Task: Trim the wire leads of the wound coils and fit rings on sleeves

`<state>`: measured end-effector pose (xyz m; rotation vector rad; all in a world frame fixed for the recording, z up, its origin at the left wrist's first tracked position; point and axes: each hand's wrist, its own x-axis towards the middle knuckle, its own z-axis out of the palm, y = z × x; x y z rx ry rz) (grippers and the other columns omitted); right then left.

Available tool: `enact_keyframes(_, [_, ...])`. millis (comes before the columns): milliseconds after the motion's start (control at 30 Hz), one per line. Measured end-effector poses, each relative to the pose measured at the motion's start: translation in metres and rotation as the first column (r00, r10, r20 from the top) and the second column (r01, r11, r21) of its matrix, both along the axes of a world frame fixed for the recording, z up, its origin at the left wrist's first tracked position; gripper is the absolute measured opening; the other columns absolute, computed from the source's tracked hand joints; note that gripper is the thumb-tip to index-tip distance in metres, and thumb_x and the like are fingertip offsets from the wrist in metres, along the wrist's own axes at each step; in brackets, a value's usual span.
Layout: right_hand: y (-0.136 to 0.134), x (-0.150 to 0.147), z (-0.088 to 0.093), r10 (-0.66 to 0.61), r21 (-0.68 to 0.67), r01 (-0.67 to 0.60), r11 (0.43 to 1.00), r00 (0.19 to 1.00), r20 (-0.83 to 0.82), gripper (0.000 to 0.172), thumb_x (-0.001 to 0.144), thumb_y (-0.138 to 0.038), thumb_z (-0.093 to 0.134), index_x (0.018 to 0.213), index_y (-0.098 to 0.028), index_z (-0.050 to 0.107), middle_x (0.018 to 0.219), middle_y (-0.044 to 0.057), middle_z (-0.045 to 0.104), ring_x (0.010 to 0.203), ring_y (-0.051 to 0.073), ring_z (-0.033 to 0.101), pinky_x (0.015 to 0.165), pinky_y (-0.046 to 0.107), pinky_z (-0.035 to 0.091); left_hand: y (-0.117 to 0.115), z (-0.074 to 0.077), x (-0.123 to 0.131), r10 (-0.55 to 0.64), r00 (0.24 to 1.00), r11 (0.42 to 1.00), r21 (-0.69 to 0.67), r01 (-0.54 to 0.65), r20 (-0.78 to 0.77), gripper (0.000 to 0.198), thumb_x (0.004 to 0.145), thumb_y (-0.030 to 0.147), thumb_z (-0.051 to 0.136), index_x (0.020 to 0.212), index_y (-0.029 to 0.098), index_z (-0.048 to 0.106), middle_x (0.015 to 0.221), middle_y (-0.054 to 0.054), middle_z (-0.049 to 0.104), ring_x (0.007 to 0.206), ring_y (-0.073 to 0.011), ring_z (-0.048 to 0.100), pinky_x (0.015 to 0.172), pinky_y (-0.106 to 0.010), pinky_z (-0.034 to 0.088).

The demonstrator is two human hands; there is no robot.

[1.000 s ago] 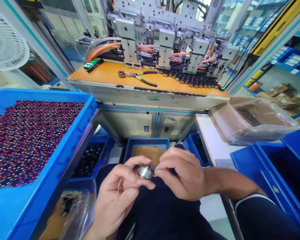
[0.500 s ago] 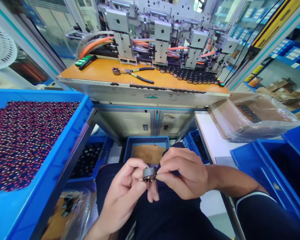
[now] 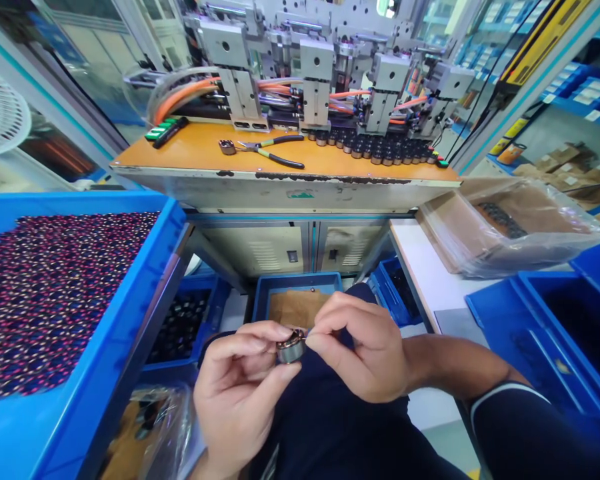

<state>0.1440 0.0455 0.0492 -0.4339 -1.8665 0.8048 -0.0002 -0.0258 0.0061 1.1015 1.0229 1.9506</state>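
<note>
My left hand (image 3: 240, 393) pinches a small round metal motor part (image 3: 290, 349) between thumb and fingers, low in the middle of the view over my lap. My right hand (image 3: 365, 350) is closed in a pinch against the right side and top of the same part, where copper windings show. Both hands are just in front of a small blue bin with brown card inside (image 3: 285, 288).
A big blue tray of red and dark small parts (image 3: 55, 293) fills the left. Ahead, an orange bench (image 3: 205, 150) carries pliers (image 3: 275, 152), a row of dark round parts (image 3: 380, 152) and the machine heads (image 3: 310, 87). Blue bins (image 3: 555, 320) and a plastic-wrapped box (image 3: 505, 233) are at right.
The part has been turned in my fingers, from its metal side facing me to its wound end showing. My hands stay low over my lap; the view has tilted slightly.
</note>
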Motion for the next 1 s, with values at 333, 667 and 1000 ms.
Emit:
enact_keyframes(333, [-0.004,0.002,0.002,0.325,-0.824,-0.328,0.462,0.927,-0.187,0.029,0.073,-0.028,0.083,0.073,-0.011,0.06,0.066,-0.003,0.056,0.057,0.005,0.047,0.054,0.017,0.039,0.001,-0.005,-0.005,-0.115,0.99,0.992,-0.047,0.119,0.078,0.024,0.074,0.008,0.078,0.089,0.025,0.071,0.111,-0.002,0.075,0.097,-0.0213,0.074,0.085,-0.034,0.062])
enact_keyframes(667, [0.005,-0.003,-0.022,0.411,-0.765,-0.479,0.43,0.859,-0.306,0.032,0.077,-0.028,0.078,0.101,-0.013,0.064,0.08,0.0,0.063,0.066,0.008,0.058,0.063,0.021,0.05,0.01,-0.015,-0.005,-0.143,0.99,0.989,0.048,0.142,0.017,0.026,0.077,0.011,0.077,0.097,0.027,0.072,0.114,-0.003,0.076,0.116,-0.0268,0.067,0.097,-0.044,0.058])
enact_keyframes(1000, [0.029,0.0,-0.037,-0.182,0.402,0.178,0.898,0.983,-0.03,0.022,0.081,-0.012,0.067,0.103,-0.013,0.062,0.087,0.007,0.069,0.076,0.014,0.065,0.067,0.025,0.056,0.006,-0.014,-0.008,0.438,0.804,0.885,0.033,-0.465,-0.402,0.033,0.082,0.009,0.071,0.111,0.026,0.073,0.106,-0.001,0.073,0.091,-0.0128,0.068,0.087,-0.025,0.055])
